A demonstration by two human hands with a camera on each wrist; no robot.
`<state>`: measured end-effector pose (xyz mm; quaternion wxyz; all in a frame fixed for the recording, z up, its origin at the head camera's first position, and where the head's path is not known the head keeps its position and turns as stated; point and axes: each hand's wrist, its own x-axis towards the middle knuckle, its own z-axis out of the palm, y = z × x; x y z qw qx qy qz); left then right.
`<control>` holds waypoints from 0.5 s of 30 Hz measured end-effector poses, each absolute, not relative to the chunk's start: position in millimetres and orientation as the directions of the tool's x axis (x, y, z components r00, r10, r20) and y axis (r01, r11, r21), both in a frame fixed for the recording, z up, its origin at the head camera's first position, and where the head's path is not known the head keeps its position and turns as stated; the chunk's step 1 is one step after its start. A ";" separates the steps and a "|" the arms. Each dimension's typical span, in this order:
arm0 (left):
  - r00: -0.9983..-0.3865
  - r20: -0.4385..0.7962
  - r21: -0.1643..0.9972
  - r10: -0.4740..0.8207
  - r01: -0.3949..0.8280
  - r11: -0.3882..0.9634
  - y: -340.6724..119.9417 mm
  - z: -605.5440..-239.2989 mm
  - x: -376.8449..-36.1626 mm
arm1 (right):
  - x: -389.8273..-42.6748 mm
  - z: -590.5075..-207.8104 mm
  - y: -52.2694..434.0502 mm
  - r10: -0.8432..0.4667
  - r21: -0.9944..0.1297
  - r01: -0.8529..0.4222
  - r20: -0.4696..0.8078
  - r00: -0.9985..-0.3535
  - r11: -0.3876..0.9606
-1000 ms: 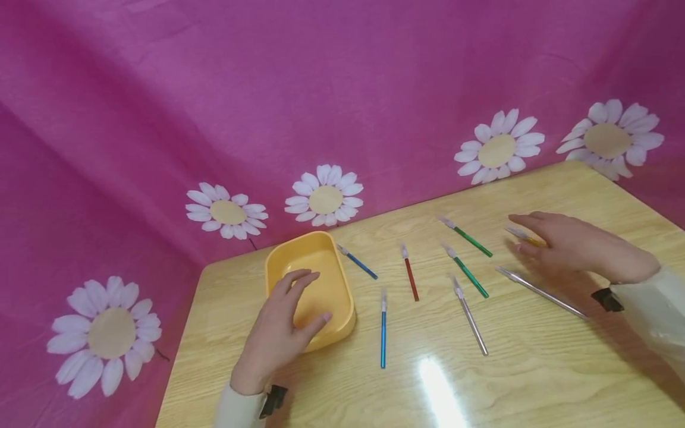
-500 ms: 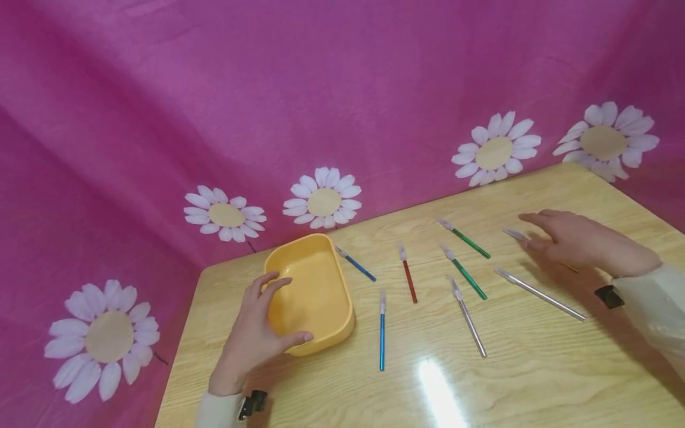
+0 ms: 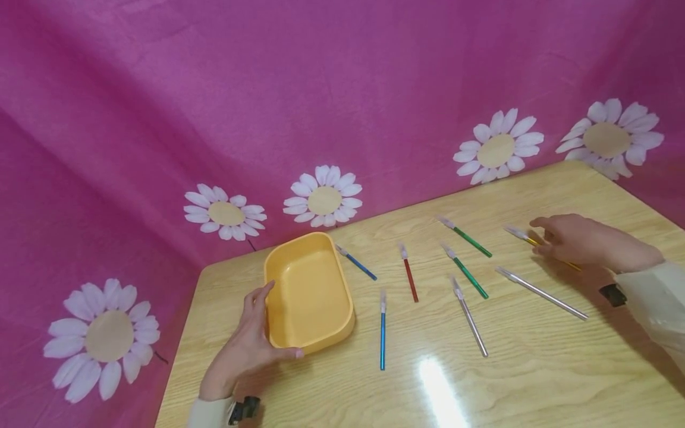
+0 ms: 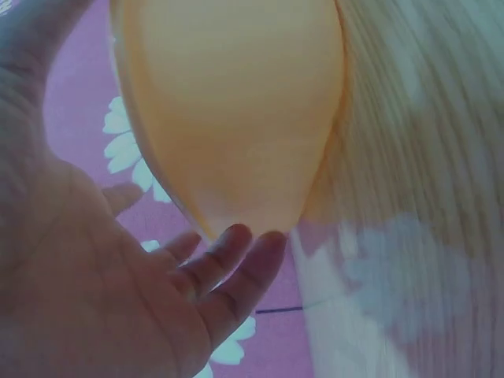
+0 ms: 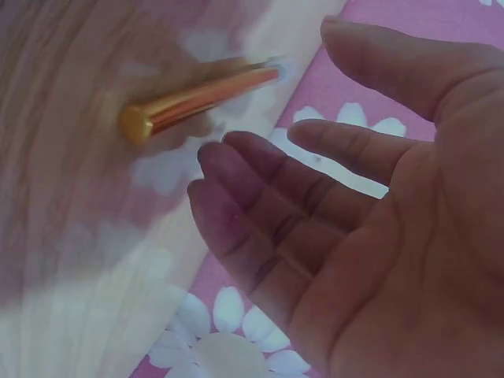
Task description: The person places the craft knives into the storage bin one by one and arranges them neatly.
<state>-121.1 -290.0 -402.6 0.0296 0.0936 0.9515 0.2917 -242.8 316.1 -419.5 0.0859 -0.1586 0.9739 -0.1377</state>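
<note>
My left hand spans the near left corner of a yellow plastic box, thumb along the near side and fingertips at the left rim. In the left wrist view its extended fingers meet the rim of that box. On the right, my right hand hovers over a gold craft knife with a clear cap, partly hidden by the hand in the head view. The right wrist view shows loosely bent fingers apart from the gold handle. A silver craft knife lies just nearer.
More capped craft knives lie spread on the wooden table: green, another green, silver, red, blue and dark blue, close by the box. A pink flowered cloth hangs behind.
My left hand has moved from over the box to its near left corner. My right hand has drawn slightly right, and more of the gold craft knife shows on the table.
</note>
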 end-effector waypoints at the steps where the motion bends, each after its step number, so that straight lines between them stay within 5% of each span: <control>1: -0.980 -0.008 0.567 0.198 0.159 0.808 -290.6 -403.1 -121.2 | -244.0 -421.2 315.8 -0.337 -0.300 -0.288 -0.125 -0.933 0.909; 15: -0.977 -0.038 0.643 0.211 0.137 0.753 -295.5 -405.2 -126.7 | -252.9 -433.2 317.4 -0.329 -0.324 -0.279 -0.112 -0.938 0.904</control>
